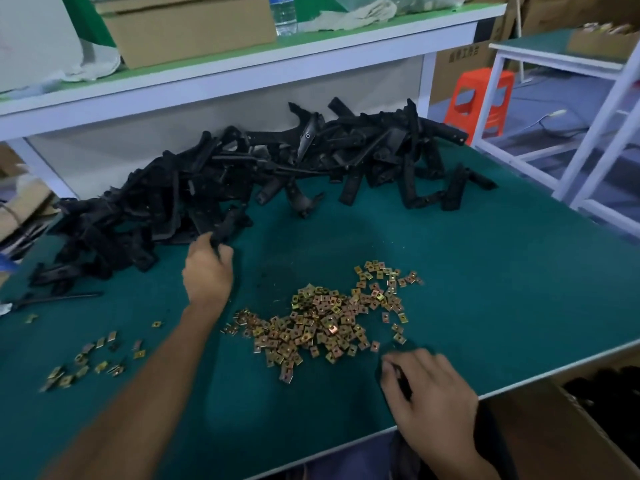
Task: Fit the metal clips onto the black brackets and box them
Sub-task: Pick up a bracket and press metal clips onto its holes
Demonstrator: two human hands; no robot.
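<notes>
**Inspector:** Firstly, risks. Left hand (207, 275) has its fingers curled round the end of one bracket (228, 225) at the near edge of the pile (311, 161). The pile is tangled. A straight pull could, in my judgement, drag neighbouring brackets along or topple them toward the clips (322, 323).

**Supervisor:** And the right hand (433, 400)?

**Inspector:** It is near the front edge of the table (485, 271), fingers curled over a dark piece (402, 380), probably a bracket. Motion blur stops me confirming that, or whether a clip is fitted. So close to the edge, a loose grip could drop the piece short of the box (540, 434), which sits below the table's right corner.

**Supervisor:** Where are the clips?

**Inspector:** The main heap lies mid-table, between the two hands. Stray clips (93, 358) are scattered to the left, well apart from the heap. The left forearm lies between the two lots, and a sweep could scatter them further.

**Supervisor:** Any obstructions?

**Inspector:** The pile lies along the back of the table under the shelf (242, 74), which cramps any upward lift. A bottle (283, 13) stands on that shelf, and a stool (479, 95) stands beyond the table, clear of the work. Dark parts show inside the box, too dim to identify.
</notes>
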